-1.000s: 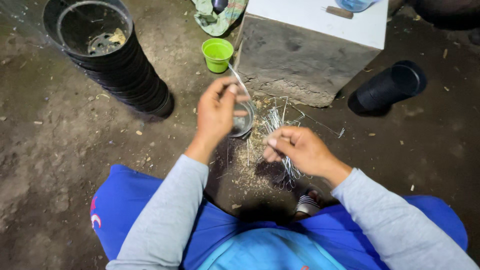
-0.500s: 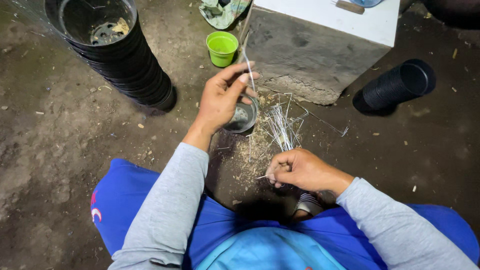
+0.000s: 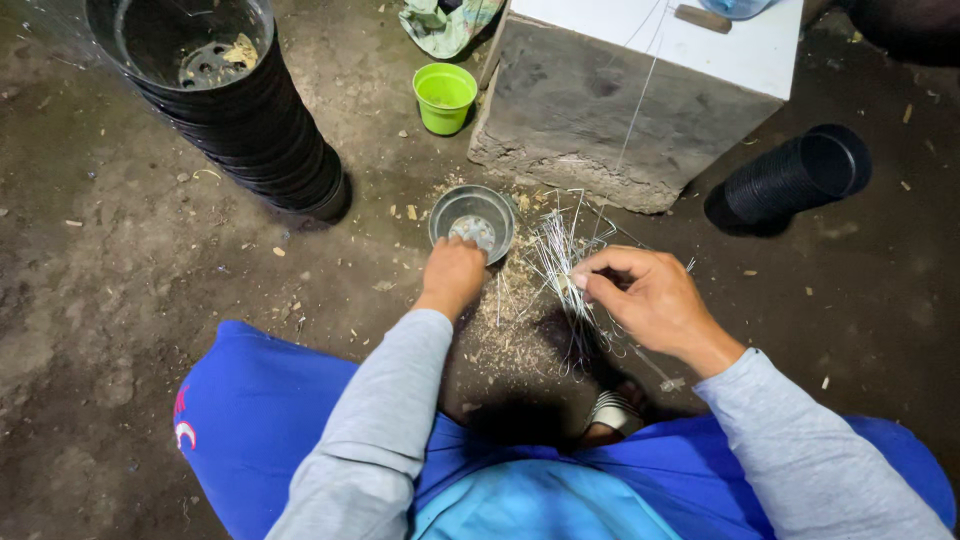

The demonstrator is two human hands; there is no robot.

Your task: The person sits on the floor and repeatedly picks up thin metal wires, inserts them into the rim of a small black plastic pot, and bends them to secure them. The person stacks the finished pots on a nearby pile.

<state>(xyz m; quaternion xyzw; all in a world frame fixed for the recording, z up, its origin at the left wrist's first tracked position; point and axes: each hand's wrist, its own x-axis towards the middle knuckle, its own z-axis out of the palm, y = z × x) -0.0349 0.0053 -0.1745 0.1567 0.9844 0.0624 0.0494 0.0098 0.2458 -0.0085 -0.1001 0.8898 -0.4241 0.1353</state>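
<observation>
Far left of our hands lies the stack of black pots (image 3: 240, 110). Our left hand (image 3: 452, 275), which was raised a moment ago, has come down in a loose fist touching the small metal bowl (image 3: 473, 218). Our right hand (image 3: 650, 300) now pinches the bundle of thin wires (image 3: 556, 255) just beside it.

Dull metal bowl (image 3: 472, 222), thin shiny wires (image 3: 560, 262), rough concrete block (image 3: 610, 120), matt plastic pots (image 3: 250, 120).
</observation>
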